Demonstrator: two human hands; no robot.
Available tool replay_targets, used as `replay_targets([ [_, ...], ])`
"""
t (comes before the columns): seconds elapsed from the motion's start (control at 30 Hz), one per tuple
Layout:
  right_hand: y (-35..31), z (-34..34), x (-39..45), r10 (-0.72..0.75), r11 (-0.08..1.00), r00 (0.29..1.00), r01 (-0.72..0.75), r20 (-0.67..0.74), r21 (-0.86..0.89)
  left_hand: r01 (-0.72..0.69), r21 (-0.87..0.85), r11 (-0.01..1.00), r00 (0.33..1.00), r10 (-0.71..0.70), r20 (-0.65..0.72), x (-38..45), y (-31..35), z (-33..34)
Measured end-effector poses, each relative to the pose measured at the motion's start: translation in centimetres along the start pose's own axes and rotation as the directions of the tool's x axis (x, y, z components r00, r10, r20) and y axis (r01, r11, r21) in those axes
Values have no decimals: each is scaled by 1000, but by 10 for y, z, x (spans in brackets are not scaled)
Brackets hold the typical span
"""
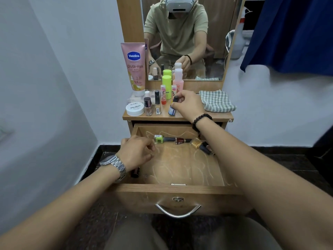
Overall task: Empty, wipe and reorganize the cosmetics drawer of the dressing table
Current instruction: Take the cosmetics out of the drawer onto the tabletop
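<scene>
The wooden drawer stands pulled out below the dressing table top. At its back lie a green nail polish bottle, a dark red one and an amber one. My right hand is over the table top and pinches the dark cap of a blue nail polish bottle that stands on it. My left hand hovers over the drawer's left side with fingers loosely curled, holding nothing. A dark tube lies partly hidden under my left wrist.
On the table top stand a pink Vaseline tube, a white nail polish remover jar, several small bottles and lipsticks, and a checked cloth at the right. A mirror rises behind. A blue curtain hangs at the right.
</scene>
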State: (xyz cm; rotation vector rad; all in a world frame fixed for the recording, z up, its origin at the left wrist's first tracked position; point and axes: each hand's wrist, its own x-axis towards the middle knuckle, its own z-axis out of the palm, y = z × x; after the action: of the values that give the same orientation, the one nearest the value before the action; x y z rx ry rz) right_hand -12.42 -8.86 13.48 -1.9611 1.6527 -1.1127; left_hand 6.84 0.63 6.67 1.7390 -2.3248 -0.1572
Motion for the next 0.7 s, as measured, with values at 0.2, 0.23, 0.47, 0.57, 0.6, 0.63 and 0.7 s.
replay_targets([
  [0.2,-7,20,28,-68,980,998,69,11,-184,2,14,1000,999,-3,38,-1,-14,0],
  [0.23,-8,22,31,-73,977,997,75,15,-199,-1,16,1000,999,0,43,-1,-17,-1],
  [0.47,-13,30,40,-46,974,998,55,45,-218,-10,11,1000,998,10,61,-5,-24,1],
  [0.57,-14,32,41,-44,974,998,52,45,-220,-14,7,1000,998,14,54,-6,-24,2],
  [0.6,-14,33,41,-43,974,998,51,43,-222,-16,7,1000,998,16,57,-7,-24,2],
  [0.63,-14,33,40,-44,973,998,51,39,-225,-21,11,1000,998,20,64,-7,-23,2],
  [0.7,-15,34,40,-54,972,998,59,32,-228,-28,29,999,996,25,80,-8,-22,2],
])
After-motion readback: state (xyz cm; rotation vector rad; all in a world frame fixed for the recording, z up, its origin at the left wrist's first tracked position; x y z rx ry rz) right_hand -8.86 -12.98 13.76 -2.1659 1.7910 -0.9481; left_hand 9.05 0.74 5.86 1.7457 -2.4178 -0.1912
